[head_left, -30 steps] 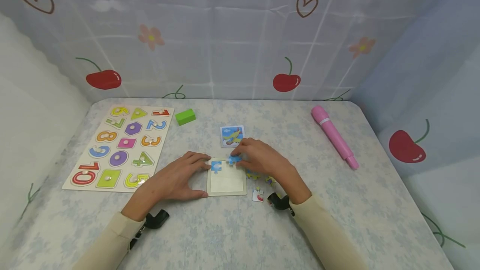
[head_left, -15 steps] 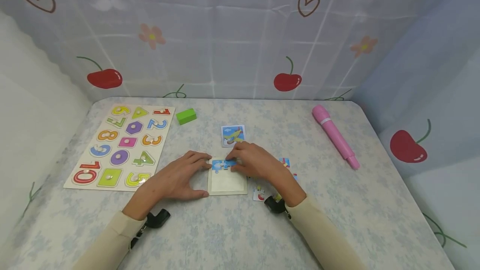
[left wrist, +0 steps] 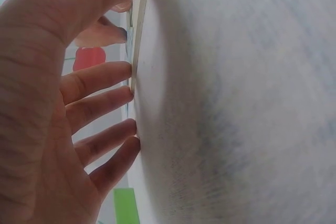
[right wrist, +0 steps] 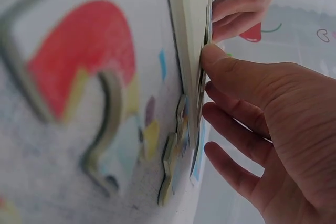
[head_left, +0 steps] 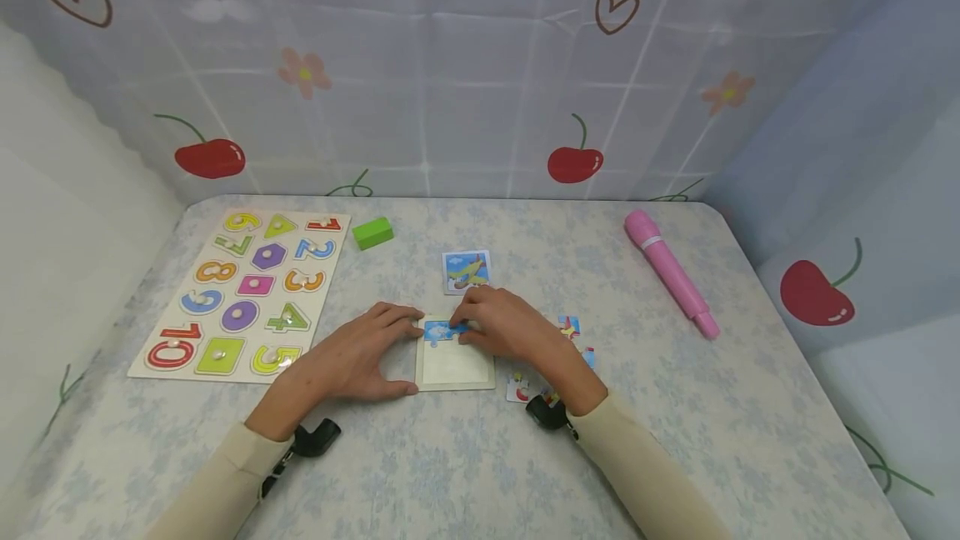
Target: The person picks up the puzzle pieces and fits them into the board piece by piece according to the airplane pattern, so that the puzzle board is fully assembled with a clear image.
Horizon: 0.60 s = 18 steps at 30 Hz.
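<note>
A shallow cream puzzle tray (head_left: 456, 372) lies flat at mid-table. In its upper left corner sits a blue puzzle piece (head_left: 434, 331). My right hand (head_left: 510, 323) has thumb and fingertips on a second blue puzzle piece (head_left: 454, 327), pinching it against the tray's top row, right beside the first; the fingertips partly cover it. At the tray's left edge rests my left hand (head_left: 360, 357), thumb at the lower corner and fingers spread near the upper one. The left wrist view has those fingers (left wrist: 102, 103) touching the tray's side and the tabletop.
Loose puzzle pieces (head_left: 517, 387) lie right of the tray, some under the right forearm. Behind the tray is an airplane picture card (head_left: 465, 268). A number-and-shape board (head_left: 225, 378) lies left, with a green block (head_left: 372, 232) nearby. A pink stick-shaped toy (head_left: 671, 273) lies right.
The right hand has brought the second blue piece down and left against the first piece in the tray. Its wrist has shifted left, uncovering loose pieces. The left hand has stayed in place.
</note>
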Available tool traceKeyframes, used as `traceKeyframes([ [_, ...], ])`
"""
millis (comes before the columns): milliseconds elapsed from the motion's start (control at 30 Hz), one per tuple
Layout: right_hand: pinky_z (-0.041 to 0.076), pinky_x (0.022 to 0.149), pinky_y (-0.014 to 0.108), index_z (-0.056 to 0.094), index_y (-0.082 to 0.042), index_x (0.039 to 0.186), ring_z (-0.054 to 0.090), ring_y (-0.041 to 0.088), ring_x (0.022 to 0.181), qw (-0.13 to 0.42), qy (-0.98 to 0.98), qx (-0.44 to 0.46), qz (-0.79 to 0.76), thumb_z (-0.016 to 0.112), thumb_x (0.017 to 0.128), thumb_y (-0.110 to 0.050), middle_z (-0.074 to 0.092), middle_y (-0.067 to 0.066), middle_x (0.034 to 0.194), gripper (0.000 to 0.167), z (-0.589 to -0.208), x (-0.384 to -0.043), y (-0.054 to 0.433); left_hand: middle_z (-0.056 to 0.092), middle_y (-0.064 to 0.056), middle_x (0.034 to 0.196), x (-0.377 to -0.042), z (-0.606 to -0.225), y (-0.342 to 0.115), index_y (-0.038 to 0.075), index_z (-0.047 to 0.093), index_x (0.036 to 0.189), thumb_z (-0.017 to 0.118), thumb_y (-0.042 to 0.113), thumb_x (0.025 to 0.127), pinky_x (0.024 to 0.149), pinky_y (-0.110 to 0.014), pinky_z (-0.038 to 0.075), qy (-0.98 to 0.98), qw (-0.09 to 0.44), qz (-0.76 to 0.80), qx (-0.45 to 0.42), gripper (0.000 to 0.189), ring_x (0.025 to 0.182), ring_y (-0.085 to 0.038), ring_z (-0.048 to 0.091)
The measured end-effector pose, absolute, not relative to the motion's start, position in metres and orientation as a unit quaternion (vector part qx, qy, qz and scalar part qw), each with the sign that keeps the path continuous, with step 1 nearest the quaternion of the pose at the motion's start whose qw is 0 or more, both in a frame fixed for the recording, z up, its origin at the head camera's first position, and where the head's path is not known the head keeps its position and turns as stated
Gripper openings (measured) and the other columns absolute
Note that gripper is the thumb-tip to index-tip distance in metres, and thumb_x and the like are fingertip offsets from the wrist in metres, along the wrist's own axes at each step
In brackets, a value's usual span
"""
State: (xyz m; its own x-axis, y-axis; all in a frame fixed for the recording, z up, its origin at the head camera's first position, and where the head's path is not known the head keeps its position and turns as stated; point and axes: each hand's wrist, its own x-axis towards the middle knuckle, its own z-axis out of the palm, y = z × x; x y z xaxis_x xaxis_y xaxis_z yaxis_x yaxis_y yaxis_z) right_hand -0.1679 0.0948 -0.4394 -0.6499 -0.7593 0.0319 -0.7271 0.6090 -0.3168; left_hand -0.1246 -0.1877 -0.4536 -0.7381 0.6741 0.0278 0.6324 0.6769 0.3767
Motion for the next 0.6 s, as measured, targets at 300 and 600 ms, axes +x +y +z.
traceKeyframes([
  [300, 0.055, 0.105, 0.040, 0.082, -0.013, 0.120, 0.065, 0.026, 0.128, 0.052, 0.894, -0.417, -0.154, 0.082, 0.098, -0.024, 0.073, 0.003, 0.120, 0.024, -0.4412, -0.1672, 0.0947, 0.052, -0.003, 0.160, -0.1243, -0.4559, -0.1874, 0.012, 0.067, 0.143, 0.088, 0.056, 0.084, 0.115, -0.047, 0.049, 0.916, 0.058, 0.180, 0.355, 0.076, 0.143, -0.024, 0.048],
  [600, 0.055, 0.105, 0.040, 0.081, -0.015, 0.122, 0.065, 0.022, 0.124, 0.071, 0.905, -0.388, -0.160, 0.080, 0.100, -0.024, 0.072, 0.000, 0.124, 0.024, -0.4355, -0.1675, 0.1038, 0.053, -0.006, 0.158, -0.1238, -0.4561, -0.1868, 0.011, 0.067, 0.141, 0.088, 0.054, 0.085, 0.112, -0.049, 0.051, 0.914, 0.045, 0.180, 0.361, 0.074, 0.142, -0.027, 0.050],
])
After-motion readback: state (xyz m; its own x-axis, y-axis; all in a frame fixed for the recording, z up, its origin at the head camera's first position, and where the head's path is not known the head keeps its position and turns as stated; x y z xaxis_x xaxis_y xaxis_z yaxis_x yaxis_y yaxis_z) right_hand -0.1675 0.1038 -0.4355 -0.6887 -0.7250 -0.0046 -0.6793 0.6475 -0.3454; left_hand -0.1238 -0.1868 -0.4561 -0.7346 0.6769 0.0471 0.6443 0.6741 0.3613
